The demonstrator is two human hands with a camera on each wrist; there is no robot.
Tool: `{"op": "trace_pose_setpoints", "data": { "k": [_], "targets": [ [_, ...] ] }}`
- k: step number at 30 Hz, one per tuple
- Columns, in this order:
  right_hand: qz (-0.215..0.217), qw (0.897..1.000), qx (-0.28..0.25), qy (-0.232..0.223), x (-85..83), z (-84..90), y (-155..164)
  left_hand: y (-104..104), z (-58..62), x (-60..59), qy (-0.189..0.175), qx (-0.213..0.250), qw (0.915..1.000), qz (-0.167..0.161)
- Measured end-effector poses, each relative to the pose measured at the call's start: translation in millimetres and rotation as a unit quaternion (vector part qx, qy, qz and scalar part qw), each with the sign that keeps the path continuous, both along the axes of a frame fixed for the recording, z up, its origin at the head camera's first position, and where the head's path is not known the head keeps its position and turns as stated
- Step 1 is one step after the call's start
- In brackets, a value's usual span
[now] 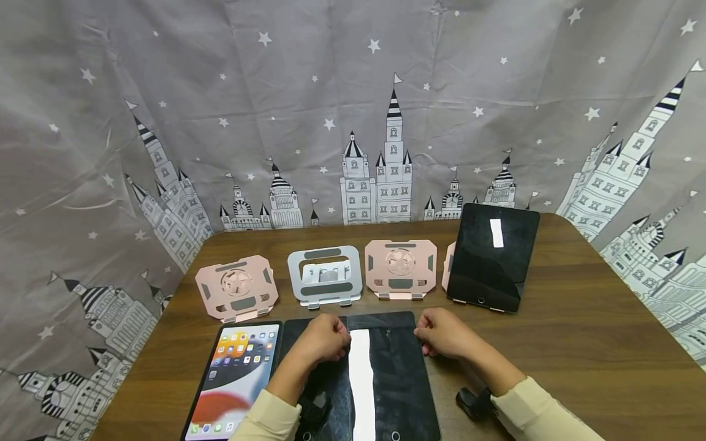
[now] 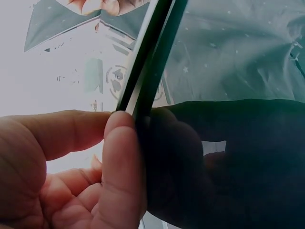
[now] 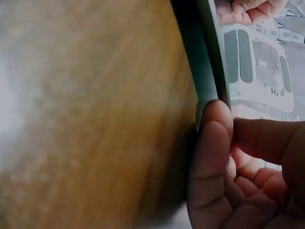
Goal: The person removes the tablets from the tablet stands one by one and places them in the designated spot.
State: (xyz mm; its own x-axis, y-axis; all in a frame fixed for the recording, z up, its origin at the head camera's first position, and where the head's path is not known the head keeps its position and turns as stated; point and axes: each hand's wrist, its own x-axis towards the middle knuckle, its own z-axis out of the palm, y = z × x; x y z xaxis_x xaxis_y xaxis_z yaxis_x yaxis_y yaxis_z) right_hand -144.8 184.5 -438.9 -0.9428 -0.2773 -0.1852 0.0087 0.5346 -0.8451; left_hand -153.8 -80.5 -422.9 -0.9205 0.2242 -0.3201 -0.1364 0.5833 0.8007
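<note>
A dark tablet [image 1: 402, 380] with a home button and a bright white reflection down its face sits between my two hands. My left hand [image 1: 326, 338] pinches its left edge near the top, thumb and index finger on the thin rim, as the left wrist view also shows. On the opposite edge, my right hand [image 1: 443, 334] pinches the rim between thumb and finger. Another dark tablet [image 1: 293, 334] lies partly hidden under my left hand and forearm. In the right wrist view the held tablet's edge [image 3: 220, 62] appears side-on, above the wooden table.
Left of the dark tablets lies a tablet with a lit home screen [image 1: 242, 367]. Behind stand a pink stand [image 1: 259, 285], a grey-blue stand [image 1: 325, 252] and another pink stand [image 1: 380, 269]. At right, a dark tablet [image 1: 485, 269] leans on a mostly hidden pink stand [image 1: 447, 260].
</note>
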Motion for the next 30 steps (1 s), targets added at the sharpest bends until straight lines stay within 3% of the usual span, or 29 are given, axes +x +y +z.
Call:
{"op": "trace_pose_setpoints", "data": {
  "k": [9, 30],
  "targets": [
    [-0.011, 1.0, 0.027, -0.006, 0.2, 2.9, -3.6, -2.6, -1.2, -2.6, -0.02, 0.018, 0.9996, 0.007],
    [-0.038, 0.998, 0.046, -0.001, 2.3, 0.8, -5.0, 2.8, 0.2, -2.5, -0.017, 0.015, 0.9993, 0.03]
  ]
}}
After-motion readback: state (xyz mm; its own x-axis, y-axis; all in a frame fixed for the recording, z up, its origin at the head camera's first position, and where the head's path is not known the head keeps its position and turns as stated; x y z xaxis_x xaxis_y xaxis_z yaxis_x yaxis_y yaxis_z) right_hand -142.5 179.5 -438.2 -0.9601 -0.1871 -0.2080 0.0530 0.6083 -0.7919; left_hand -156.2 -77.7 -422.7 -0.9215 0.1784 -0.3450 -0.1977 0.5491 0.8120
